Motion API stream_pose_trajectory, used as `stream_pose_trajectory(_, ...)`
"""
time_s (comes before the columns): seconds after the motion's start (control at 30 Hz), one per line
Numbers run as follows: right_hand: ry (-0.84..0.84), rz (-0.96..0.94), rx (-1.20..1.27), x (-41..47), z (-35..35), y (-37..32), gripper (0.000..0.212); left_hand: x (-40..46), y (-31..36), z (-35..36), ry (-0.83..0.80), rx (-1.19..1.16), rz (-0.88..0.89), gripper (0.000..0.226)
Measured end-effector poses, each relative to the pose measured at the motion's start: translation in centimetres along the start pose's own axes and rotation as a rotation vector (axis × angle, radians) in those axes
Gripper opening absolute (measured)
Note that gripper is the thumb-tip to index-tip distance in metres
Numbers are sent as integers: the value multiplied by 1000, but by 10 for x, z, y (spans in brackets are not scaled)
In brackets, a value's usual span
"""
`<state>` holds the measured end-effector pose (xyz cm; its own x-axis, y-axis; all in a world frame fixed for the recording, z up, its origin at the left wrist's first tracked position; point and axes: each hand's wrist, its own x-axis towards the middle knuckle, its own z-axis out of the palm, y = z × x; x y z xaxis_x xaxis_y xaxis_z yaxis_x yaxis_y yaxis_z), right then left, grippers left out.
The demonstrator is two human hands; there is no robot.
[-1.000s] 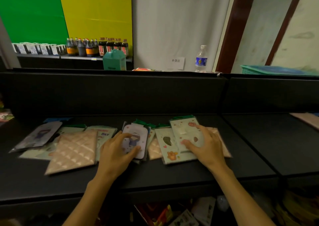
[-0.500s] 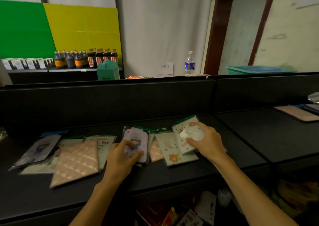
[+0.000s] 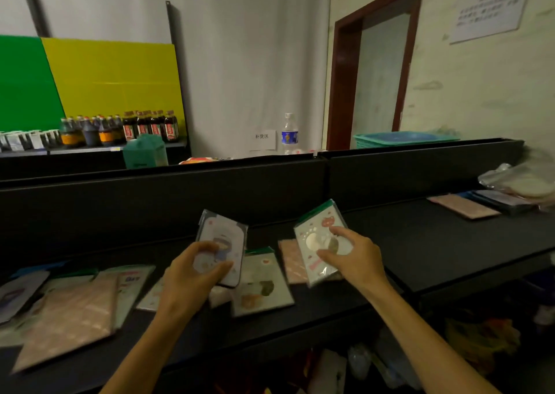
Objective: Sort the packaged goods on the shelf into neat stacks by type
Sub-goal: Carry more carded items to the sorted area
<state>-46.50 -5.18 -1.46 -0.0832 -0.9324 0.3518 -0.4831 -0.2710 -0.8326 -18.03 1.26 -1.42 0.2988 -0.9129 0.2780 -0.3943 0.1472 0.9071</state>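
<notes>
Black and matte, the long flat shelf (image 3: 420, 243) carries a loose scatter of thin glossy plastic packets, the biggest a pink quilted rectangular pouch (image 3: 69, 318) at the left. The step in hand looks like picking: the right hand (image 3: 351, 258) pinches a pale green-topped printed packet (image 3: 312, 237) and the left hand (image 3: 192, 276) grips a white round-cornered packet (image 3: 223, 243), both tilted above the shelf. Next, each probably needs laying flat on its matching kind, edges squared.

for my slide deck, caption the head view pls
Left hand and right hand each lift a packet above the black shelf.
</notes>
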Motion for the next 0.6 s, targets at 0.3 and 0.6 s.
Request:
stream_pose_trajectory(0.3,-36,-23,58,19,-132,66,53,-20,54,139,-72,-44,-11,31)
stream_pose_trajectory(0.6,-40,82,93,38,-265,156,46,-42,88,287,-90,-88,93,21)
